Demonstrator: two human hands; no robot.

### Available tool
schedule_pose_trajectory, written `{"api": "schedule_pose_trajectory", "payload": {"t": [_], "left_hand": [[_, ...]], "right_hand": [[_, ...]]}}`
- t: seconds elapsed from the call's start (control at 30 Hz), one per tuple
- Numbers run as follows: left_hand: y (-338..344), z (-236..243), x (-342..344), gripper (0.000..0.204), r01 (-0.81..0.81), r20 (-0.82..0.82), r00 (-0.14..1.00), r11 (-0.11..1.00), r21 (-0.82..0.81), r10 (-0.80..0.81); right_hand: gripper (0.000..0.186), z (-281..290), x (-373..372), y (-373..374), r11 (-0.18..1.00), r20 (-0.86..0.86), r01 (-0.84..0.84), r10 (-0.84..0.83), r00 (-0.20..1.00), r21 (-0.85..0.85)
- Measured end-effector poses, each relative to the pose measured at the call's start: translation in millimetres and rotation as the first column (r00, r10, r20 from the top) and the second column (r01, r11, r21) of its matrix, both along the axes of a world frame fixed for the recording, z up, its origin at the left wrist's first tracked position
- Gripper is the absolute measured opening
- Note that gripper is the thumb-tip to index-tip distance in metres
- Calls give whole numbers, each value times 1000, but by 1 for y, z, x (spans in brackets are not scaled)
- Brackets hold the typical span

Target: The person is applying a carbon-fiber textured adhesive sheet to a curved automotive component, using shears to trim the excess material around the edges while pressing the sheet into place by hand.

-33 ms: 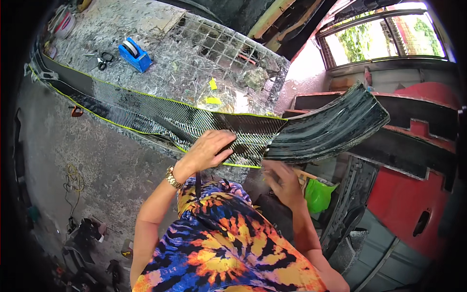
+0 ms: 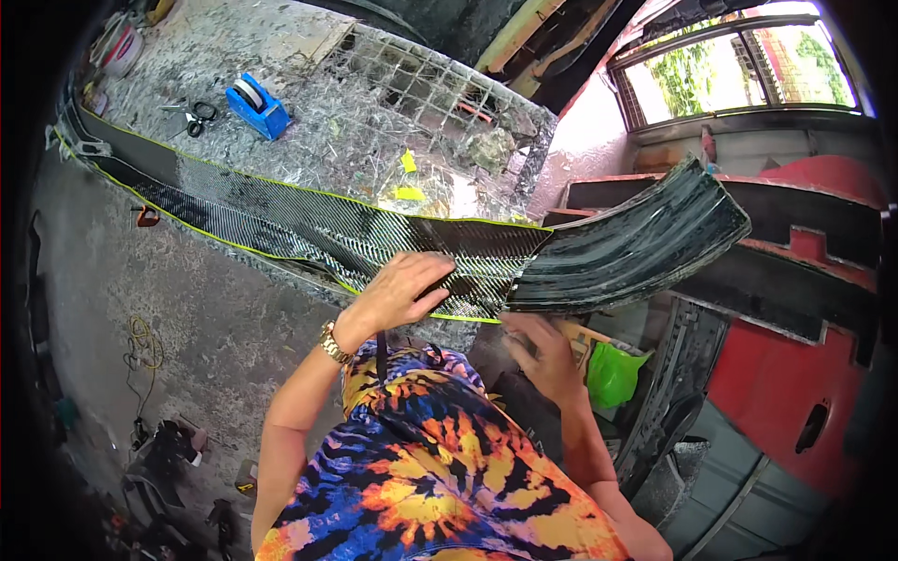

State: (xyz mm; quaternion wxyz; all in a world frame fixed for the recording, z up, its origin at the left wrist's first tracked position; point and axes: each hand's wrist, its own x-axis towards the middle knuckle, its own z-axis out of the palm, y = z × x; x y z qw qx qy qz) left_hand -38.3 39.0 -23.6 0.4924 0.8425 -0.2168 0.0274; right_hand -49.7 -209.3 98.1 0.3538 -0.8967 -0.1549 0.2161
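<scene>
The black woven cloth (image 2: 309, 224) is lying in a long strip along the near edge of the bench (image 2: 323, 150), its yellow-green borders showing on both sides, and its right end is covering part of a dark curved panel (image 2: 636, 248) that is jutting out past the bench's right end. By its look, the cloth is probably going to be light, limp and a little slick, its weave easily pulled crooked or frayed, so the bordered edges are looking like the safest places for taking hold; the panel is seeming much stiffer. Over the bench's near edge, towards its right end, the left hand (image 2: 407, 285) is resting palm down on the cloth, fingers close together and thumb set apart, gripping nothing, with the cloth stretching out beneath it to either side. At the bench's near right corner, the right hand (image 2: 543, 351) is holding its fingers half curled right by the cloth's lower corner; whether they are touching or pinching it, I cannot tell.
</scene>
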Motion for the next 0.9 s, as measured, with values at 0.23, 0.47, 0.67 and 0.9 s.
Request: {"api": "schedule_pose_trajectory", "payload": {"t": [0.23, 0.47, 0.67, 0.9], "left_hand": [[-2, 9, -2, 39, 27, -23, 999, 998, 50, -26], [-5, 15, 0, 43, 15, -80, 997, 997, 81, -8], [11, 12, 15, 42, -225, 186, 962, 966, 127, 200], [22, 29, 62, 40, -140, 49, 990, 936, 322, 132]], "right_hand": [[28, -7, 0, 14, 991, 144, -131, 127, 981, 22], [27, -7, 27, 28, 984, 176, -154, 137, 975, 86], [22, -33, 60, 34, 958, -460, 245, -153, 875, 149], [29, -54, 81, 50, 978, -370, 35, 45, 928, 206]]}}
